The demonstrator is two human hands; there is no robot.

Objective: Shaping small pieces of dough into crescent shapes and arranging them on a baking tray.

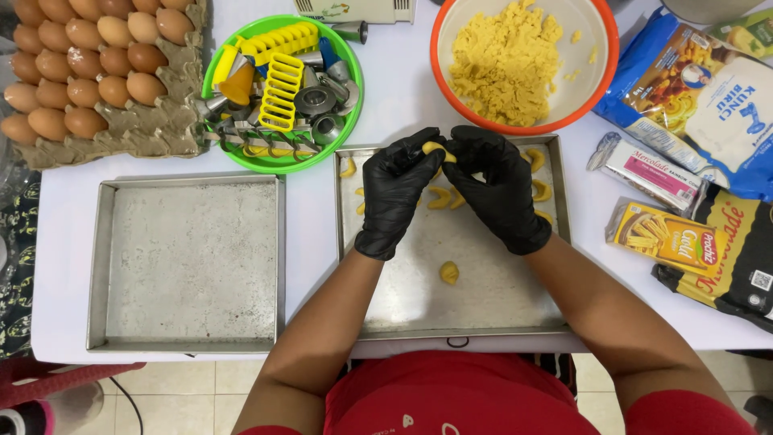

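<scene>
Both my hands wear black gloves and meet over the far part of a metal baking tray [483, 310]. My left hand [394, 193] and my right hand [499, 189] pinch one small piece of yellow dough [436, 149] between their fingertips. Several curved dough pieces [440, 198] lie on the tray under and beside my hands. A small dough ball [448, 272] sits alone nearer to me on the tray. Just beyond the tray stands an orange-rimmed bowl [600, 76] with a heap of crumbly yellow dough [503, 60].
A second metal tray [189, 262] lies to the left. A green bowl [338, 48] of metal and yellow plastic cutters stands behind it, next to a carton of brown eggs [88, 72]. Several food packets [692, 97] crowd the table's right side.
</scene>
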